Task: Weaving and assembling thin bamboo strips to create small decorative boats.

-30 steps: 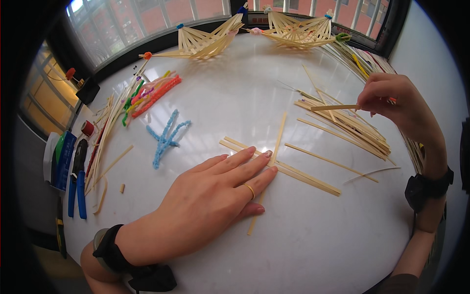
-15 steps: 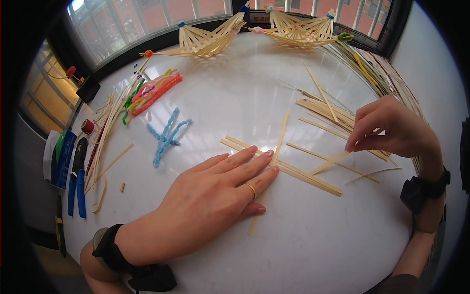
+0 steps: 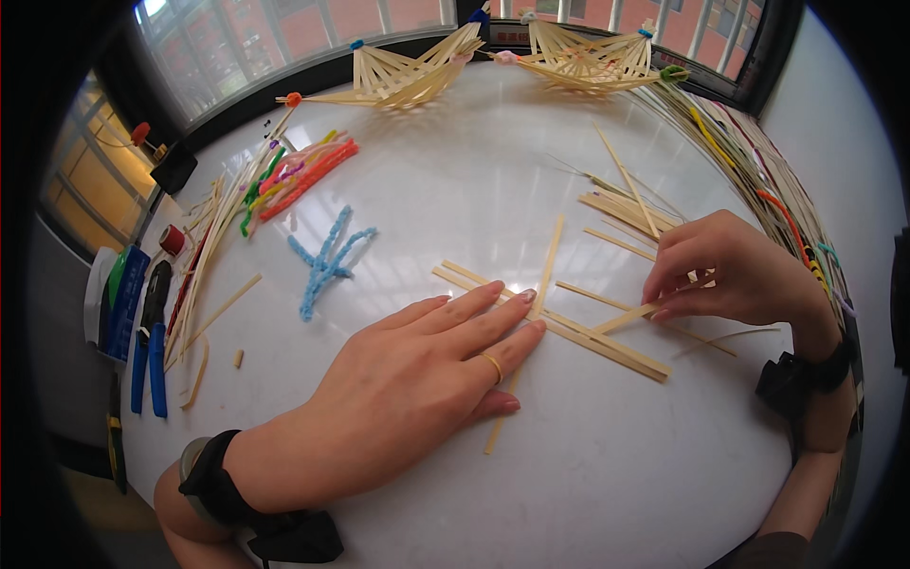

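Observation:
My left hand point(image 3: 408, 365) lies flat near the middle of the white table, fingers spread. Its fingertips rest on two slanting, side-by-side pale bamboo strips point(image 3: 607, 349) and on a third strip point(image 3: 551, 261) that crosses them, passing under the hand. To the right, my right hand point(image 3: 716, 270) pinches the end of another flat bamboo strip point(image 3: 621, 321). The held strip's other end reaches down to the slanting pair; whether it passes under them is hard to see. A loose thin strip point(image 3: 588, 292) runs beneath the held one.
Blue fuzzy pipe cleaners point(image 3: 327, 266) lie left of centre, with a multicoloured bunch point(image 3: 303, 180) behind. Blue-handled pliers point(image 3: 149, 370) are at the left edge. Woven bamboo pieces point(image 3: 408, 81) stand along the window. A pile of strips point(image 3: 616, 209) lies beyond my right hand.
My right hand has moved left and slightly down, bringing the pinched strip closer to the crossed strips. My left hand stays pressed in place. The whole view has shifted slightly.

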Demonstrator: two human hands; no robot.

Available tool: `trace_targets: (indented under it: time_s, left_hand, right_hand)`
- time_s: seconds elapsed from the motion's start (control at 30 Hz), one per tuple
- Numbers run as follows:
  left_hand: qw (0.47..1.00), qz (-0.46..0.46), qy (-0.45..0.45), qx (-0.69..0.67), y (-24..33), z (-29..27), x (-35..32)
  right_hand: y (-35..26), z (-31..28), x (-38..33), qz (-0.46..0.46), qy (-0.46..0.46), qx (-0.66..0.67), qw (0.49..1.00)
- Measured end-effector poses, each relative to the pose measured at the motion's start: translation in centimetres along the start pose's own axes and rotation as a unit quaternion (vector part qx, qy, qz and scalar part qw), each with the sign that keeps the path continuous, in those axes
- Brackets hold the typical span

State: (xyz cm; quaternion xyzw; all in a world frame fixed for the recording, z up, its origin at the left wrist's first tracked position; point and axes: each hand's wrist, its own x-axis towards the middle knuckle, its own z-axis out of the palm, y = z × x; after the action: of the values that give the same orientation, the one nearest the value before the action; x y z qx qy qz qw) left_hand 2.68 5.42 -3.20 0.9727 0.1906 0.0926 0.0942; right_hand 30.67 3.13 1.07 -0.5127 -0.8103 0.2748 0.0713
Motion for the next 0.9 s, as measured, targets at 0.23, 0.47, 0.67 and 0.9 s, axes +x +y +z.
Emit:
trace_targets:
  time_s: [0.23,0.47,0.67,0.9]
  left_hand:
    - [1.0,0.0,0.001,0.005,0.0,0.0,0.0]
    - [1.0,0.001,0.005,0.006,0.0,0.0,-0.1]
    - [1.0,0.0,0.005,0.031,0.0,-0.1,-0.1]
    - [0.999,0.002,0.032,0.027,-0.4,-0.1,-0.1]
  right_hand:
    - [0.7,0.8,0.1,-0.133,0.115,-0.144,0.974]
    - [0.3,0.3,-0.1,-0.05,0.106,-0.078,0.99]
    - [-1.7,-0.2,-0.6,0.005,0.19,-0.029,0.981]
    - [-5.2,0.8,-0.9,0.081,0.126,0.246,0.958]
